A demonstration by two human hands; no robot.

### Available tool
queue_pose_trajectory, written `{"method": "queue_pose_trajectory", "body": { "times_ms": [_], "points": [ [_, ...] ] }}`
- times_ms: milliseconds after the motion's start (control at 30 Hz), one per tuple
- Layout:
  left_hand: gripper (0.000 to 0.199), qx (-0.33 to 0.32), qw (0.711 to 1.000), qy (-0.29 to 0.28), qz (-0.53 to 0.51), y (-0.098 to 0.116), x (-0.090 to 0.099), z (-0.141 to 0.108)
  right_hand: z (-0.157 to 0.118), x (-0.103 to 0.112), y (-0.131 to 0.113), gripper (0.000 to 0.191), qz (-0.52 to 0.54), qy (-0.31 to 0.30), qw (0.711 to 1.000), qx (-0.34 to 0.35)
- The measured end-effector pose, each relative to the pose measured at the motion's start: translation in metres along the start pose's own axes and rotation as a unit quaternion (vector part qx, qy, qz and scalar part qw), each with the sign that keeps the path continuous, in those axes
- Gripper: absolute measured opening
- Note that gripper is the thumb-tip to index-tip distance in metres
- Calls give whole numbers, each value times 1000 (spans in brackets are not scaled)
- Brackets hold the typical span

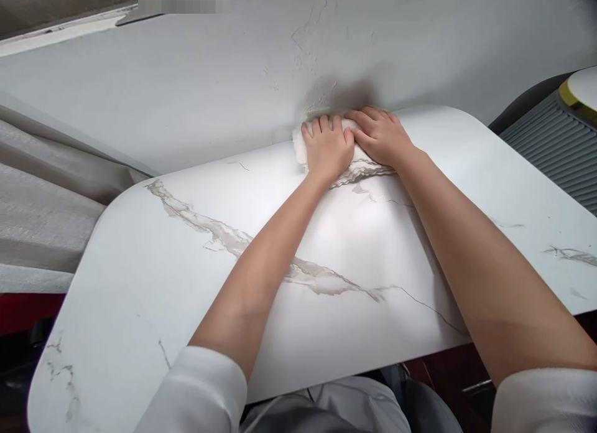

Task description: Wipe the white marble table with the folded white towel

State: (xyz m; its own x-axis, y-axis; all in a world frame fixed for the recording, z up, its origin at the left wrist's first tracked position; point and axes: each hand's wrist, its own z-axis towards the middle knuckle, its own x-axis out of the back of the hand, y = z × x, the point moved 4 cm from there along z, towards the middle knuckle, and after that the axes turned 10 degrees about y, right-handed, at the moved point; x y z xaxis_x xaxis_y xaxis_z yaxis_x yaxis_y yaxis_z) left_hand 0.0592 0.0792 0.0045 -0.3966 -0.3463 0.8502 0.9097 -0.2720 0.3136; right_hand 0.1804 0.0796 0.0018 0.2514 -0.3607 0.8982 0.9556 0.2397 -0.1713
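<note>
A folded white cloth with ruffled, layered edges lies on the white marble-patterned table, near its far edge by the wall. My left hand rests palm down on the cloth's left part, fingers spread and pointing toward the wall. Beside it, my right hand lies flat over the right part of the cloth, its fingers stretched to the left and away from me. The two hands nearly touch. Much of the cloth is hidden beneath them.
Behind the table rises a pale wall with peeling marks. Light curtain fabric hangs at the left. A grey ribbed object with a yellow band and white top stands at the right. The table's rounded near edge is close to my body.
</note>
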Motion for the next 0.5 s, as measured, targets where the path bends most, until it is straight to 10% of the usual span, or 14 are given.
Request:
{"method": "queue_pose_trajectory", "body": {
  "times_ms": [500],
  "points": [
    [54, -65, 997, -52, 2, 43, 29, -79, -93, 40, 0, 54, 3, 5, 1000, -5]
  ]
}}
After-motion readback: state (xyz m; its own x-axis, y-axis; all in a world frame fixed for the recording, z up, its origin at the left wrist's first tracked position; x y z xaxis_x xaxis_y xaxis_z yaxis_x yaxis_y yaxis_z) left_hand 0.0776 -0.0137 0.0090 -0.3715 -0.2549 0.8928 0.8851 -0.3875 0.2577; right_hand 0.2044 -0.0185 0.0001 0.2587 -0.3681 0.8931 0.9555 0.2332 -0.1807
